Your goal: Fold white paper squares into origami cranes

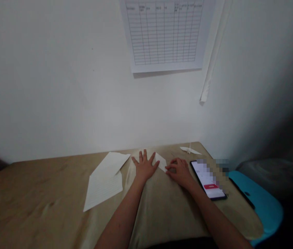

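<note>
Folded paper (161,161), small, white and angular, lies on the counter (172,214) between both hands, its upper edge sloping down rightward. The left hand (144,168) is spread wide, thumb at the paper; the right hand (179,170) has a narrow grip by its right corner, though I cannot tell whether it pinches.

Dim, greyish light: the wall (84,103) is palest mid-frame, the lower right nearly black; the chart (166,39) has blurred print, and pixelation covers part of the phone (203,177).
</note>
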### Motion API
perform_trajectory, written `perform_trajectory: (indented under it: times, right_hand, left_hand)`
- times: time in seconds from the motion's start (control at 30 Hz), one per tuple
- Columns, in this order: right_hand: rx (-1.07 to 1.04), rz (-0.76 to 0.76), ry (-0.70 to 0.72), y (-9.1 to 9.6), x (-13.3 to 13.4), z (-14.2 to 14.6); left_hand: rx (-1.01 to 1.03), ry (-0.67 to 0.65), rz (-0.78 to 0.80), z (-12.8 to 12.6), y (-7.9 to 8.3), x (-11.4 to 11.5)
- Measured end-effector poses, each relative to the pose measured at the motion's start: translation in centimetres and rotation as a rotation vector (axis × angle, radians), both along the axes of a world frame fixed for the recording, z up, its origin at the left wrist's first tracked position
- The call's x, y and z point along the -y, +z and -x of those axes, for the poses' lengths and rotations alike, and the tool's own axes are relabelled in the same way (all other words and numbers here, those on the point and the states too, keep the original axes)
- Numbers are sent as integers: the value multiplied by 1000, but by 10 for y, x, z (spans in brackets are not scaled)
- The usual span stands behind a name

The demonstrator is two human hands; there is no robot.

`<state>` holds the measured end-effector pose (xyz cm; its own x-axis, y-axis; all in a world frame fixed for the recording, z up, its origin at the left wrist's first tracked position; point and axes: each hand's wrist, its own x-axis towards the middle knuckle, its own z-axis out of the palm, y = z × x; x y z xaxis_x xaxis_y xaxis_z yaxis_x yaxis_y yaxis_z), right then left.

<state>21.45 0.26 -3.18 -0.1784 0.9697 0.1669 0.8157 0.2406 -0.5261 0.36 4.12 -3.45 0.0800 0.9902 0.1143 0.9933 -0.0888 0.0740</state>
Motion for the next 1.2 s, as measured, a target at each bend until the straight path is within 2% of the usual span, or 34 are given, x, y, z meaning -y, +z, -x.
perform_trajectory:
  times: [0.17,0.2,0.33,0.4,0.83,1.2]
  right_hand:
    - [-8,-30,64,-7,-3,-4]
    - [-14,-37,67,-8,-3,-4]
    - [-26,-52,65,-9,-3,-5]
    - [-32,-56,64,-9,-3,-4]
    - [10,-51,39,-11,-5,-2]
    - [12,-24,50,-3,-1,-2]
  left_hand:
    - [23,12,-9,2,9,6]
    - [33,-15,-23,1,11,8]
    - [46,-281,-28,-8,16,18]
    - [56,-320,-7,-14,15,21]
    - [97,-239,16,-16,7,16]
    - [69,-151,43,-11,6,6]
